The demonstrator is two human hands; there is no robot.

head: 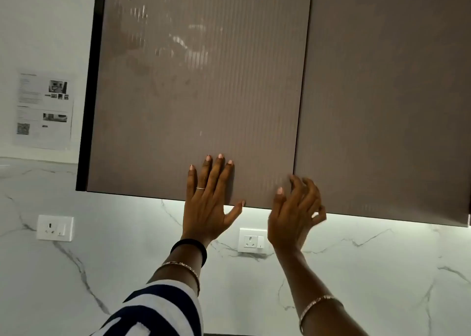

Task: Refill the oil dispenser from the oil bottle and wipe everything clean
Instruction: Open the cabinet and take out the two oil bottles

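A striped brown cupboard door (193, 93) hangs beside a plain brown door (387, 106). A paper sheet (43, 109) with small pictures sticks to the white wall. On the marble wall (356, 272) below sit a left socket (54, 228) and a middle socket (252, 240).

The person wears a navy-and-white striped sleeve (158, 310), black wristband (190, 246), thin ring (200, 188) and gold bracelets (181, 265).

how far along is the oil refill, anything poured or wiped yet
Done: nothing shows; no bottle, dispenser or cloth is in view. In hand: the left hand lies flat on a cabinet door, the right hand curls at its edge, grip unclear; opening or closing, I cannot tell. Left: probably fetching, pouring and wiping, unless all is already put away.
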